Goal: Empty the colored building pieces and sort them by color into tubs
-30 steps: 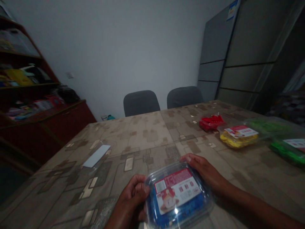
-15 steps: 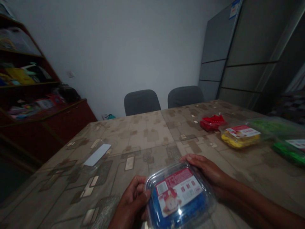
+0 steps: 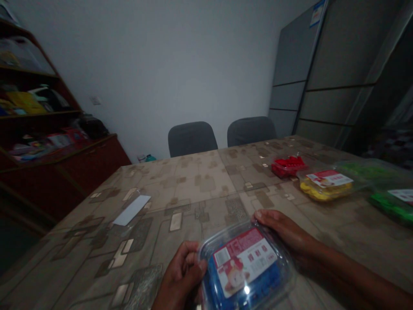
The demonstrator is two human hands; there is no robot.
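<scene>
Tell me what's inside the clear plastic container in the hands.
Blue contents show through the clear plastic container. A red-and-white printed label covers the middle, hiding what lies beneath it; the contents' exact shape can't be made out.

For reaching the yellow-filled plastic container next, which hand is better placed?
Probably the right hand: it is nearer the yellow-filled plastic container. The left hand, gripping the left edge of the blue-filled plastic container, is farther away. Both hands hold that container, so either must let go.
</scene>
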